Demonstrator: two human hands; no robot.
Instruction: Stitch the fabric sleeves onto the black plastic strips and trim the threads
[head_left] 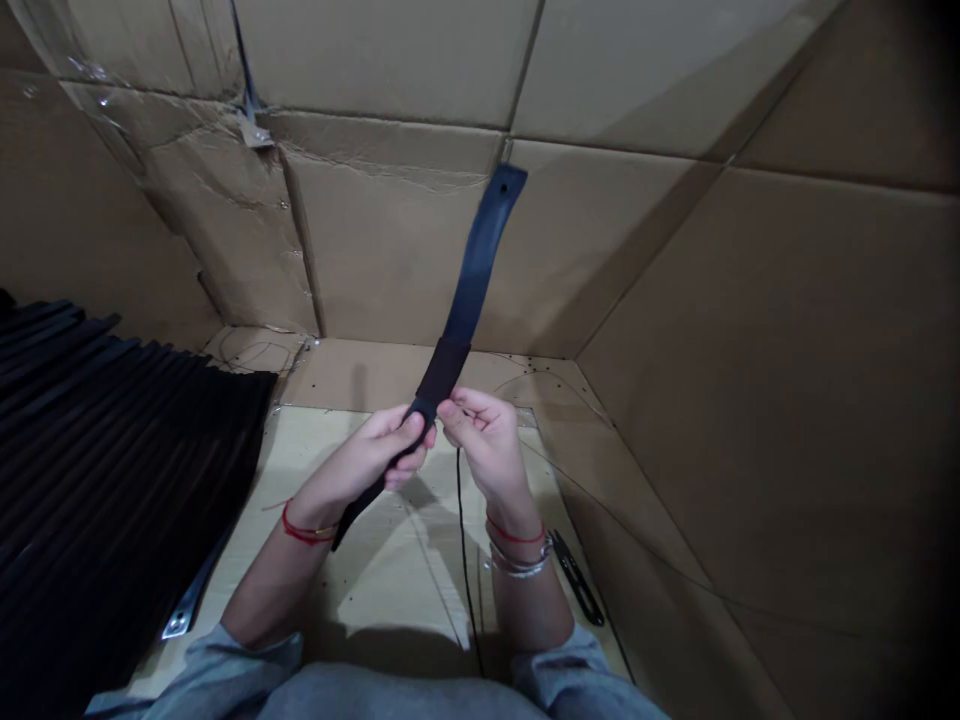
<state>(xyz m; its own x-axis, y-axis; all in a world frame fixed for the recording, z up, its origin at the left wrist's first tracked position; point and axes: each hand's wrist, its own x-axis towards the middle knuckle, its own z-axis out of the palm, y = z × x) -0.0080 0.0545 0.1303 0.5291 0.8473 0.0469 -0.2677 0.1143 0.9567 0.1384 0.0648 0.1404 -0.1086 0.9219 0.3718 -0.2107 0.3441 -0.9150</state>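
A long dark strap (478, 262) with a small hole at its far end slants up and away in front of me. A dark brown wrapped section (443, 368) covers part of its middle. My left hand (390, 442) is closed around the strap just below that section, thumb on top, and the strap's lower end passes under the left wrist. Close beside it, my right hand (484, 435) pinches at the strap's edge with thumb and forefinger. From under these fingers a thin black cord (463, 540) hangs down toward my lap; the fingertips partly hide its upper end.
A thick stack of dark straps (127, 480) lies on the left, one metal-tipped strap end (178, 622) sticking out. Black thread snips (576, 580) rest right of my right forearm. Cardboard walls (397, 240) enclose the pale work board (300, 600). Loose thread (630, 528) trails along the right.
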